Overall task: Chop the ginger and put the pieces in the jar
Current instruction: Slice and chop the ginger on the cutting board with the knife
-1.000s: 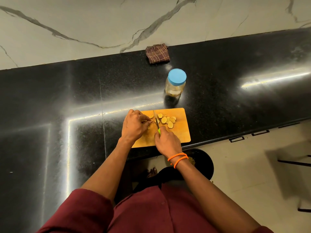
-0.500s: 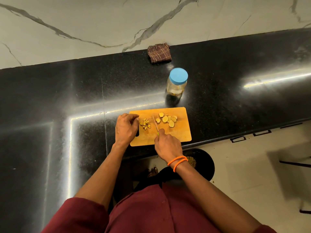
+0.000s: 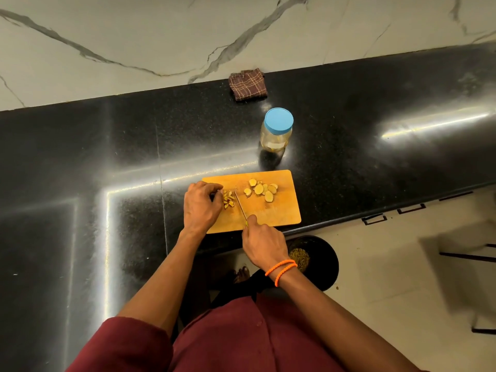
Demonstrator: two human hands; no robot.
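Note:
An orange cutting board point(image 3: 281, 210) lies at the front edge of the black counter. Round ginger slices point(image 3: 261, 189) sit in a loose heap at its far middle. A small pile of chopped ginger pieces point(image 3: 228, 200) lies near its left end. My right hand point(image 3: 264, 242) grips the handle of a thin knife point(image 3: 240, 206), whose blade lies just right of the chopped pile. My left hand point(image 3: 201, 205) rests on the board's left end with curled fingers beside that pile, and nothing shows in it. The jar point(image 3: 276, 130) stands behind the board with its blue lid on.
A folded brown checked cloth point(image 3: 248, 84) lies against the marble wall behind the jar. Below the counter edge, a black bin point(image 3: 322, 259) with scraps stands on the tiled floor by my right wrist. Dark furniture legs point(image 3: 480, 256) show at the far right.
My left hand has pulled left off the ginger, uncovering a pile of small chopped pieces. The knife has shifted left with it, away from the round slices.

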